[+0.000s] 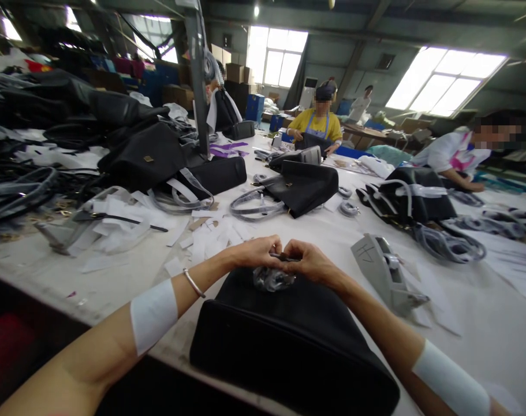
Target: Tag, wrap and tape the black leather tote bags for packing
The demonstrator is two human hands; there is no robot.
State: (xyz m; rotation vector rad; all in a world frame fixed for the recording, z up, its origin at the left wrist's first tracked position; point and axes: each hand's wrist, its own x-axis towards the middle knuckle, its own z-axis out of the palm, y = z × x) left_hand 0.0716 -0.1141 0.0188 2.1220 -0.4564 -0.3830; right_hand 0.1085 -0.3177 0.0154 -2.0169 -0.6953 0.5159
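A large black bag [288, 341] lies at the table's near edge, below both hands. My left hand [265, 251] and my right hand [306, 260] meet over its far end, fingers closed on a small dark strap piece [284, 257] between them. Just under the fingers, a bundle of clear plastic wrap [273, 279] rests on the bag. Which part of the bag the dark strap belongs to cannot be made out.
A grey tape dispenser [381, 271] stands at the right. Ahead lies another black bag [303, 188] with wrapped handles. Paper scraps [215, 234] and a heap of black bags [141, 153] are at the left. Two people [317, 124] [453, 153] work across the table [474, 300].
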